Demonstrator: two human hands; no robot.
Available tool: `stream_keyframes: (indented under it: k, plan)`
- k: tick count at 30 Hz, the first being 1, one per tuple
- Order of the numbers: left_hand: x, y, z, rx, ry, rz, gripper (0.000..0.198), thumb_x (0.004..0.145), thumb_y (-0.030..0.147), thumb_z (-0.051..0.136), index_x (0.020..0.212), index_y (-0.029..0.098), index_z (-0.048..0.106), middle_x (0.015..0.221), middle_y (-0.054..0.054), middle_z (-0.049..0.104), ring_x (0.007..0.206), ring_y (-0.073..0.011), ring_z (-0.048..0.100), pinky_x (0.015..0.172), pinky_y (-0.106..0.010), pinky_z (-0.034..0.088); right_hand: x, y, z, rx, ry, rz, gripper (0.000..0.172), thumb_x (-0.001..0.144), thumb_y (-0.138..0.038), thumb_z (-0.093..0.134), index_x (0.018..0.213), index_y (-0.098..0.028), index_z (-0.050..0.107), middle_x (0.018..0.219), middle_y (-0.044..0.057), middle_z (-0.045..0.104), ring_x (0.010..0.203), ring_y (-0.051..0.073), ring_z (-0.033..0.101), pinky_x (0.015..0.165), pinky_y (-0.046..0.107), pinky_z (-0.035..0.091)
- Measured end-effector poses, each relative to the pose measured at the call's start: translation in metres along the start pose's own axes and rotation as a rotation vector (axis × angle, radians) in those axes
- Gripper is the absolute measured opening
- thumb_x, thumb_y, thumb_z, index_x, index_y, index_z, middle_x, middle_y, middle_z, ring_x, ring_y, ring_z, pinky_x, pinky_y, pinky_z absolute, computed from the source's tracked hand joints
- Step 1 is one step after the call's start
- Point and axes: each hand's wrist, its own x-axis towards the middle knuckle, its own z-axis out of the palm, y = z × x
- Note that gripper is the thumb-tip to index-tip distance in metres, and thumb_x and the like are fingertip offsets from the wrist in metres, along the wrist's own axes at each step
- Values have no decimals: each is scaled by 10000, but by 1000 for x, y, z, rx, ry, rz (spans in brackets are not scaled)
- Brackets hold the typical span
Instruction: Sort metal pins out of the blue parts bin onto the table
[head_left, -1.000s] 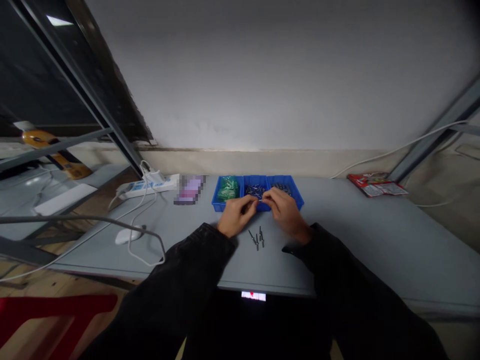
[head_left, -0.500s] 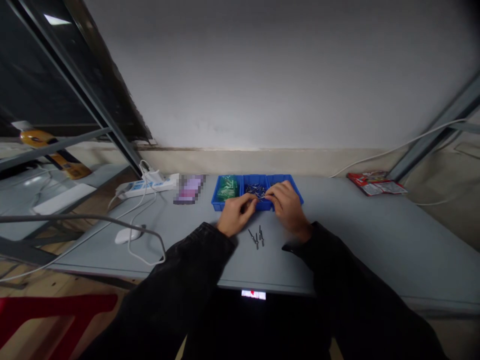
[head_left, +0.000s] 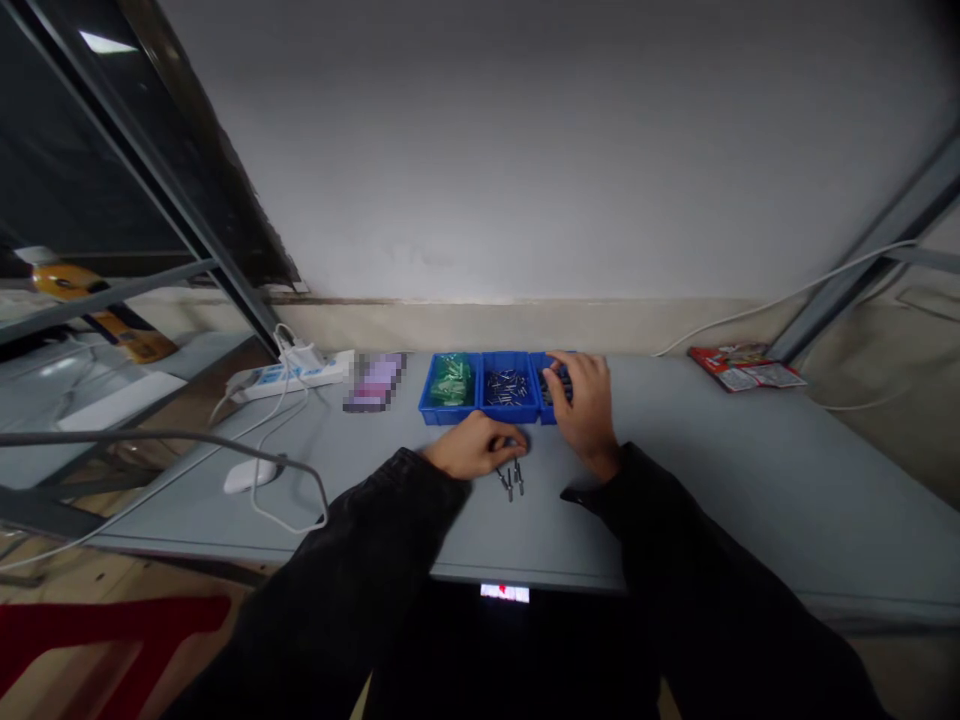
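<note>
The right hand (head_left: 583, 405) is dipping into the rightmost blue plastic bin (head_left: 543, 412), hiding its contents. The left hand (head_left: 471, 455) is resting on the matte grey tabletop (head_left: 712, 480) beside slim dark pins (head_left: 513, 478). Neither grip is readable.

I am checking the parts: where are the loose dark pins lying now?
In the head view, the loose dark pins lie on the grey table, beside the left hand, on the near side of the middle blue bin.
</note>
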Motion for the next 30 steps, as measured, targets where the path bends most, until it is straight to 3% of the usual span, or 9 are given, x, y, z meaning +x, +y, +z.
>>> stream_keyframes:
  k: [5,9,13,19,24,30]
  plan:
    - [-2,2,-3,-63,-110,-17,209,850,351,755,983,195,793,540,53,445,498,-74,387,501,-202,294,-2,-1,1,48,-8,8,187,1003,-287,473,1081,-203,620,937,61,638,942,236,527,902,424,420]
    - [-2,0,2,-104,-183,-6,216,813,368,793,932,189,807,559,35,518,502,-73,379,492,-211,287,-3,-3,1,64,-27,2,157,997,-276,486,1047,-199,615,919,53,633,925,229,527,893,405,418]
    - [-1,-3,7,-122,-153,27,184,852,360,752,912,196,809,586,21,572,512,-79,403,507,-212,319,-3,-5,2,69,-42,12,150,993,-274,491,1027,-197,616,911,53,632,907,227,524,880,402,417]
    - [0,-1,11,-90,-76,40,155,861,342,739,896,203,797,549,43,508,495,-81,422,506,-205,332,-3,-9,0,114,-27,9,158,1001,-280,468,1003,-205,607,909,56,632,905,232,529,858,412,431]
    - [-1,6,8,-52,111,7,189,895,357,701,926,183,770,517,64,430,484,-82,400,513,-203,322,-4,-13,-2,144,-44,-19,203,1008,-290,460,852,-211,564,830,42,612,850,215,521,799,387,413]
    - [-2,6,8,46,457,-8,255,936,390,642,927,153,736,496,78,388,455,-74,347,508,-200,313,-7,-17,-4,199,-213,-143,295,1002,-283,489,717,-204,488,696,11,542,755,187,481,749,363,372]
